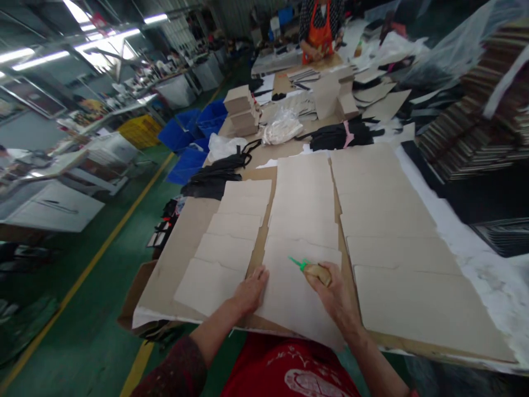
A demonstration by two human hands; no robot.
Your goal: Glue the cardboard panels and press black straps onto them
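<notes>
My right hand (335,289) is wrapped round a squeeze bottle (317,273) with yellowish contents and a thin green nozzle. The bottle is tilted, its tip pointing left, close over the middle cardboard sheet (293,289). My left hand (252,289) lies flat on the left edge of that sheet, fingers stretched forward. Overlapping pale cardboard pieces form three columns: a left column (212,281), the middle one under my hands, and a right column (425,303). Whether anything is coming out of the nozzle is too small to tell.
Black strap bundles (215,175) and a clear plastic bag (283,128) lie beyond the sheets. Cardboard blocks (242,107) stand at the back left. Tall stacked panels (487,110) rise on the right. A person in an orange apron (320,33) stands across the table. Blue bins (185,129) stand left.
</notes>
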